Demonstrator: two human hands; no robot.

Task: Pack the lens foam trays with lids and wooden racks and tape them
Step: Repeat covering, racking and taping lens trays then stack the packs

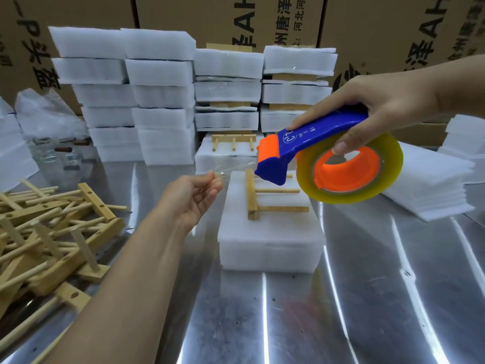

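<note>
Right hand (388,101) at two o'clock grips tape dispenser (328,156); left hand (194,198) pinches clear tape end (231,168), stretching it over the foam tray (270,237) and wooden rack (265,195).

Only two arms of the person are showing. The left hand (195,195) is appearing bare, and the left forearm (136,271) is running uncovered all the way to the bottom frame edge. The right hand (380,101) is likewise appearing bare, with the right forearm (464,80) showing uncovered to the right frame edge. The right thumbnail (341,147) is reading short, rounded and plain. The fingers (215,183) on both hands are looking slender.
</note>
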